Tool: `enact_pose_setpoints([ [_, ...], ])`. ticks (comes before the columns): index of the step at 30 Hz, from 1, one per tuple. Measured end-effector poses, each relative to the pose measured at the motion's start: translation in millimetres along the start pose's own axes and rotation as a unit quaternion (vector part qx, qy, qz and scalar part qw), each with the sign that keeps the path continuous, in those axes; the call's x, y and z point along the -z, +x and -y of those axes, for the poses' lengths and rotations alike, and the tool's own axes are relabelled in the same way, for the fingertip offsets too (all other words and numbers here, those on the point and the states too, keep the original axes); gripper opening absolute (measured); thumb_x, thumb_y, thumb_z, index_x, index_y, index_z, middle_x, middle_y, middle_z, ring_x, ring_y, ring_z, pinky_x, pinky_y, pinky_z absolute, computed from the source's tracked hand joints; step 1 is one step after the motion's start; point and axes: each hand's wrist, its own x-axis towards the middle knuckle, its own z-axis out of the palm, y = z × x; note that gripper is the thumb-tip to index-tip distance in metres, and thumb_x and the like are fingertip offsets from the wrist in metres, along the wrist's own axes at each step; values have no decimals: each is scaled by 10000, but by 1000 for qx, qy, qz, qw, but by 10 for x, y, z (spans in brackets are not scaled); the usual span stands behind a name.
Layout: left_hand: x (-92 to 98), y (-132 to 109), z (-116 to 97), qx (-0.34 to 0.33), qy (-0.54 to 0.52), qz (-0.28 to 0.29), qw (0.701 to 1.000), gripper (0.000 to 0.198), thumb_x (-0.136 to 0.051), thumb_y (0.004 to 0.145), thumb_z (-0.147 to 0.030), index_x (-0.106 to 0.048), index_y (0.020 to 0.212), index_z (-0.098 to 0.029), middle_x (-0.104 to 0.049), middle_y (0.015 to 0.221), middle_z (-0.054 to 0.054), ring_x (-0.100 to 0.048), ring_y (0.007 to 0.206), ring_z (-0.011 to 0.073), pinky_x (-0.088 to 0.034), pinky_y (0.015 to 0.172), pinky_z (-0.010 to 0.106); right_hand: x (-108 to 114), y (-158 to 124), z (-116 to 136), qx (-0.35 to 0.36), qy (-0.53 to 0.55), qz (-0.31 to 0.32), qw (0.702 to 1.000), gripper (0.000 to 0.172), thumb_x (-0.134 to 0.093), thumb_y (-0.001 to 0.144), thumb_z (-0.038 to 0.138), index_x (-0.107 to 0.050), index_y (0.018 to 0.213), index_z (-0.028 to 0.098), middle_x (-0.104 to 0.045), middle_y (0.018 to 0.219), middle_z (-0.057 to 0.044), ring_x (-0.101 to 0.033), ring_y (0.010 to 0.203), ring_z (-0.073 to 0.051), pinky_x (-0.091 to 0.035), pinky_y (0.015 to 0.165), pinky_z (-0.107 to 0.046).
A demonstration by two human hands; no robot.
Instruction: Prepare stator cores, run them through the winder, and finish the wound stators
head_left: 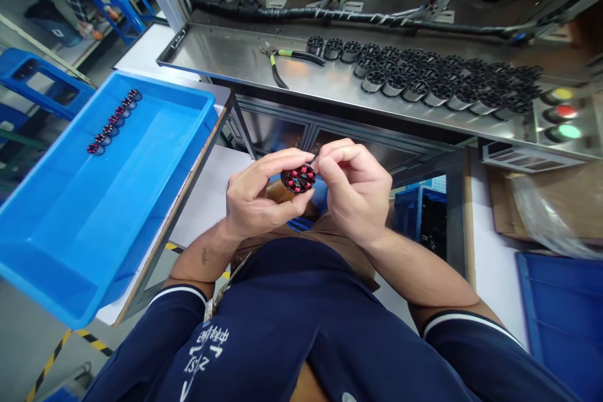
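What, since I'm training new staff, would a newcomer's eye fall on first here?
Likely the blue plastic tray at left, with its row of red-and-black round parts. Next, the similar round part the left hand holds at centre. Beyond, black-topped cylinders crowd the metal ledge, left of yellow, red and green buttons.

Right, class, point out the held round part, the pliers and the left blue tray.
Held round part point(298, 179): head view, red-spotted face.
Pliers point(301, 55): head view, upper handle.
Left blue tray point(129, 182): head view, bare floor.

The tray point(136, 182) looks smooth plastic, the bench point(221, 44) shiny metal, the shirt point(268, 308) matt cloth.
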Motion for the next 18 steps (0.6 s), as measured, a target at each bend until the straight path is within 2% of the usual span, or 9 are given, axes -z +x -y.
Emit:
enact_pose_setpoints([
  [3, -11, 1, 7, 8, -8, -20, 1000, 462, -849, 710, -264, -690, 1144, -259, -779, 1057, 38, -745, 974, 222, -653, 882, 406, -16, -1, -79, -76, 53, -17, 996, 282, -704, 873, 447, -569, 782, 218, -572, 789, 2, -566, 704, -131, -511, 723, -315],
  [7, 3, 22, 17, 30, -54, -49, 997, 446, -846, 712, -232, -709, 1136, -241, -782, 1043, 39, -746, 947, 196, -655, 826, 328, 7, -38, -125, -115, 127, 27, 985, 394, -793, 766, 550, -617, 924, 234, -640, 908, -10, -631, 787, -138, -550, 766, -308],
  [9, 13, 33, 19, 39, -68, -53, 995, 455, -860, 706, -250, -710, 1136, -228, -779, 1048, 46, -746, 940, 187, -650, 802, 294, 11, -54, -112, -110, 119, 56, 985, 399, -827, 730, 532, -638, 921, 237, -655, 902, -15, -636, 795, -148, -555, 745, -309],
  [11, 17, 39, 17, 46, -65, -56, 995, 442, -862, 714, -275, -708, 1126, -226, -776, 1042, 50, -745, 944, 184, -646, 806, 288, 4, -62, -87, -83, 89, 65, 990, 311, -805, 769, 490, -648, 824, 227, -652, 830, -15, -619, 760, -152, -540, 711, -313],
  [15, 19, 29, 16, 44, -50, -49, 997, 429, -850, 736, -287, -692, 1133, -250, -768, 1036, 49, -737, 969, 190, -643, 834, 311, -2, -70, -21, -15, 43, 36, 998, 242, -738, 857, 379, -637, 710, 216, -627, 714, -7, -589, 689, -148, -498, 658, -315],
  [18, 29, 19, 23, 35, -40, -42, 998, 422, -836, 752, -280, -677, 1143, -266, -765, 1044, 52, -735, 977, 199, -643, 860, 337, 6, -67, 40, -41, 49, 40, 997, 166, -746, 854, 338, -666, 773, 218, -641, 732, -3, -591, 669, -137, -488, 621, -296],
])
